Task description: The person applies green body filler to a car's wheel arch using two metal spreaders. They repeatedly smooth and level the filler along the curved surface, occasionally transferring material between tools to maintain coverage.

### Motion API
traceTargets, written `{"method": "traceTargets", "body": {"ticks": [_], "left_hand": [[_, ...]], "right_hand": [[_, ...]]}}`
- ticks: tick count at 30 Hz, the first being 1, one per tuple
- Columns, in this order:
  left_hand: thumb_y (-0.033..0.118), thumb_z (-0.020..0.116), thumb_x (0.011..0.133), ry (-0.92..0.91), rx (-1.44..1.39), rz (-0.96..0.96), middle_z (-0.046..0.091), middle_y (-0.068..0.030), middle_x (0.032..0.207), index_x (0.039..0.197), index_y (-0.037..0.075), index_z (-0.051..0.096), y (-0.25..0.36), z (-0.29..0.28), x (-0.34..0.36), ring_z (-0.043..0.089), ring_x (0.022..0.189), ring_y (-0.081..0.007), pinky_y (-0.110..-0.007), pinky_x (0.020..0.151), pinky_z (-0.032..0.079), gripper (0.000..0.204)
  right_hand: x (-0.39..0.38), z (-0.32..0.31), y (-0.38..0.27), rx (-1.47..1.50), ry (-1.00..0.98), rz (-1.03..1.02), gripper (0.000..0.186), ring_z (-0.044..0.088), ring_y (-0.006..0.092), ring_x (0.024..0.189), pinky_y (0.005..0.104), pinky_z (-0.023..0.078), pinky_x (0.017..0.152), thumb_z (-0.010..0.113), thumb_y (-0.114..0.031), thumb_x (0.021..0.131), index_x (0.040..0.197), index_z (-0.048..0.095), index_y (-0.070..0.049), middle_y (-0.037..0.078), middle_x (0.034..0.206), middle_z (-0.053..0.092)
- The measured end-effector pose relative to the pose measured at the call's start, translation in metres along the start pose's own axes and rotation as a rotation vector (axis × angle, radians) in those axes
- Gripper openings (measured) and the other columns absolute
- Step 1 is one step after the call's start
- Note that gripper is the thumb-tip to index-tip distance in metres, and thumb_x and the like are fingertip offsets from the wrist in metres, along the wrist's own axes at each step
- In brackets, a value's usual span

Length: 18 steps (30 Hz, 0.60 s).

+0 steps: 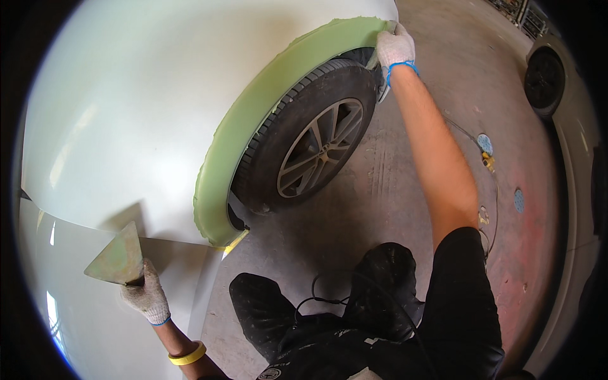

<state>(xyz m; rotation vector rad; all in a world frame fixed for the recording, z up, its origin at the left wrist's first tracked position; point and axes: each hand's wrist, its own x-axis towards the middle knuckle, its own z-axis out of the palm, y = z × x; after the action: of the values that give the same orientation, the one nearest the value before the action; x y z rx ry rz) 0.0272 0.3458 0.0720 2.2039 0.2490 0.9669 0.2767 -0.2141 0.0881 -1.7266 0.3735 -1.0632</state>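
Gripping the green-smeared mixing plate (120, 258) by its lower corner, fingers folded in, our gloved left hand (149, 299) holds it left of the wheel (324, 151), presumably to leave its coated face uncovered. Beyond the wheel's far end, our gloved right hand (396, 49) bends its fingers against the green filler band (237, 114), which arcs over the wheel; we cannot tell what they grasp or how tightly. Yellow tape (237, 241) below the wheel's near end probably masks an edge.
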Motion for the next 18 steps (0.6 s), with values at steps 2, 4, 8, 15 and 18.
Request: {"method": "traceTargets", "body": {"ticks": [2,4,8,15,18], "left_hand": [[0.003,0.07,0.08,-0.006,-0.008,0.012,0.065,-0.007,0.08,0.091,-0.006,0.063,0.001,0.0,-0.001,0.058,0.069,-0.0106,-0.026,0.065,0.05,0.016],[0.003,0.07,0.08,-0.017,-0.045,0.011,0.066,-0.0072,0.081,0.092,-0.007,0.063,-0.002,0.0,0.0,0.058,0.07,-0.0109,-0.026,0.066,0.05,0.017],[0.001,0.07,0.08,-0.023,-0.131,-0.008,0.066,-0.0074,0.083,0.095,-0.007,0.062,-0.008,0.0,0.0,0.059,0.072,-0.0117,-0.026,0.068,0.051,0.019],[0.0,0.071,0.079,-0.042,-0.07,-0.01,0.067,-0.0082,0.086,0.096,-0.007,0.063,-0.004,0.004,0.0,0.061,0.075,-0.0123,-0.027,0.071,0.051,0.021],[0.0,0.072,0.078,-0.027,-0.06,0.007,0.067,-0.0086,0.088,0.098,-0.006,0.063,-0.009,-0.002,0.0,0.061,0.076,-0.0128,-0.027,0.072,0.051,0.022]], "right_hand": [[-0.012,-0.001,-0.013,-0.039,0.004,-0.024,0.035,0.063,0.0368,0.089,0.0394,0.048,0.079,0.05,-0.011,0.075,0.106,0.062,-0.001,0.025,0.093,0.065],[-0.023,0.001,-0.022,-0.096,0.059,-0.104,0.039,0.063,0.0387,0.091,0.0412,0.048,0.082,0.051,-0.01,0.074,0.111,0.062,-0.003,0.026,0.091,0.065],[-0.038,0.003,-0.036,-0.114,0.046,-0.148,0.042,0.059,0.0408,0.1,0.0414,0.045,0.089,0.051,-0.011,0.075,0.116,0.06,-0.004,0.029,0.108,0.057],[-0.08,0.039,-0.051,-0.104,0.058,-0.362,0.052,0.05,0.0384,0.111,0.0421,0.038,0.099,0.049,-0.007,0.076,0.127,0.053,-0.008,0.027,0.115,0.055],[-0.109,0.03,-0.092,-0.042,-0.143,-0.118,0.052,0.05,0.0401,0.111,0.0429,0.038,0.1,0.048,-0.005,0.076,0.128,0.052,-0.006,0.028,0.116,0.055]]}}
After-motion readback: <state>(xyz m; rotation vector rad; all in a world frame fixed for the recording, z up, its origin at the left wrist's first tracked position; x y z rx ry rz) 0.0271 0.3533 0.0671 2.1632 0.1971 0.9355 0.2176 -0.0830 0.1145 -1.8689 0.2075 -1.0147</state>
